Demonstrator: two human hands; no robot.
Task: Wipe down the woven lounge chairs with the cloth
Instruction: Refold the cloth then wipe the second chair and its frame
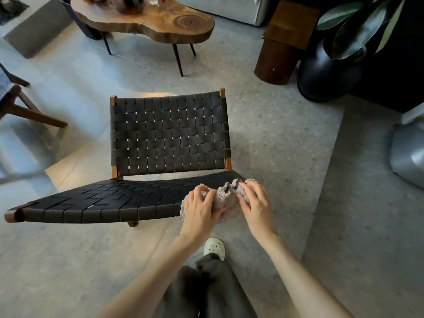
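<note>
Head view: a grey cloth (226,199) is bunched on the near right corner of the seat (110,198) of the woven lounge chair (169,134). It is gripped by the left hand (199,211) with curled fingers, and gathered from the right by the right hand (254,203), fingers bent into the folds. The step is judged to be readying the cloth, with wiping of the seat barely begun. Next, a flatter pad and strokes leftward across the straps are called for, then the backrest. A second chair (25,106) is seen far left, probably also to be wiped. A coffee table (146,24), wooden pedestal (280,53) and black vase (321,72) stand beyond, well apart; nothing blocks the seat.
</note>
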